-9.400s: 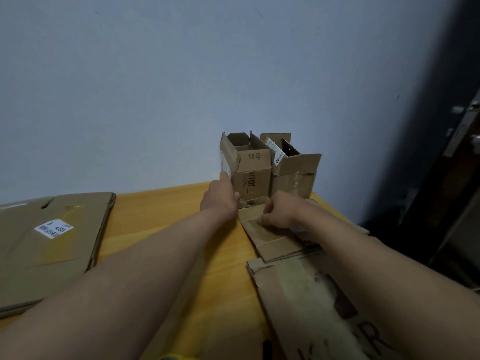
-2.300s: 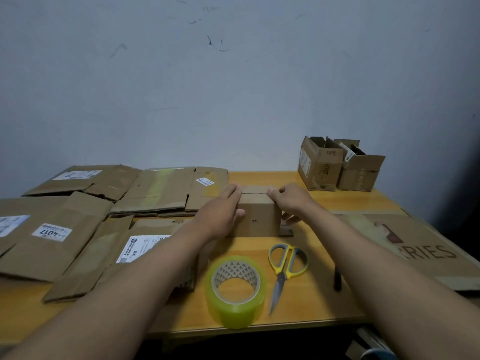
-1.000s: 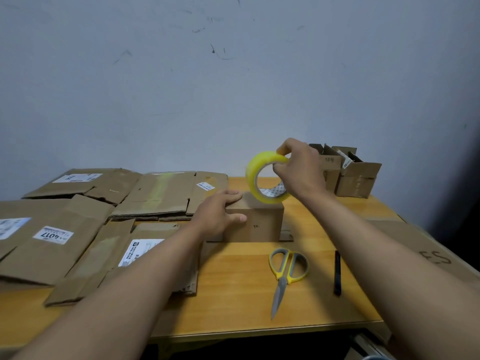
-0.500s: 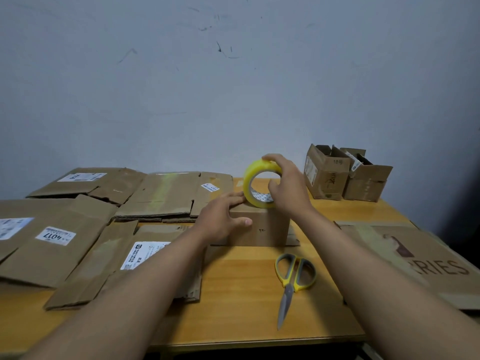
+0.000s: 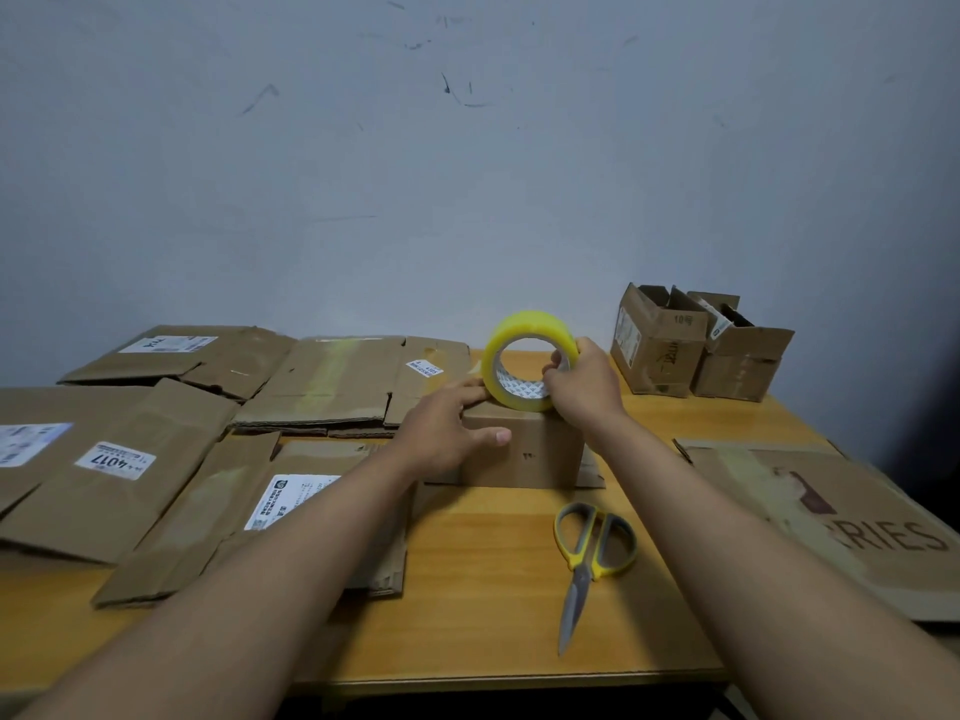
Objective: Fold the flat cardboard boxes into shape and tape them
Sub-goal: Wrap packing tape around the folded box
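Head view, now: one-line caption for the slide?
Left hand steadies a small folded box while the right hand holds a yellow tape roll upright on top; scissors lie nearby.

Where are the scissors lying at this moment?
In the head view, the scissors lie flat on the wooden table, right of centre, just in front of the small folded box, blades pointing toward the near edge.

bare table (image 5: 483, 579) strip open in front of folded box (image 5: 535, 449), scissors (image 5: 589, 558) lying on its right part, flat cardboard sheets (image 5: 171, 485) covering left side, big printed sheet (image 5: 841, 517) blocking right edge, two open boxes (image 5: 696, 350) at far right corner against wall
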